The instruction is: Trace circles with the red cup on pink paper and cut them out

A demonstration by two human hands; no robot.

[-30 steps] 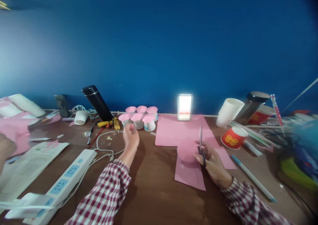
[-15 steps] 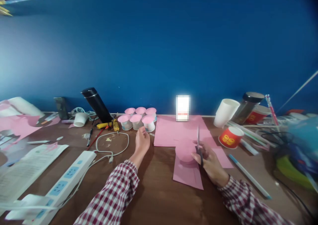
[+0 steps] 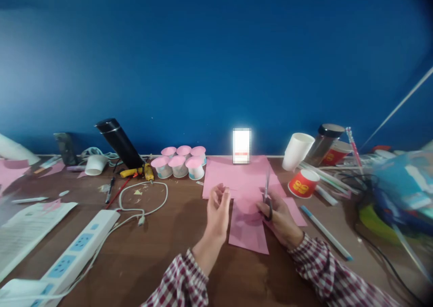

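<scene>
Right hand (image 3: 278, 214): closed through the handles of the scissors (image 3: 267, 194), blades upright, tips clear of the pink paper (image 3: 248, 228) lying flat beneath. Left hand (image 3: 218, 207): loosely half-open, empty, at nine o'clock of the paper, just beside its edge. Pink-topped cups (image 3: 179, 162) clustered at eleven o'clock, against the wall.

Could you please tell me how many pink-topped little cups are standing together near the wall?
6 pink-topped cups: three in a back row by the wall, three in front, left of the pink paper. None seem hidden.
</scene>
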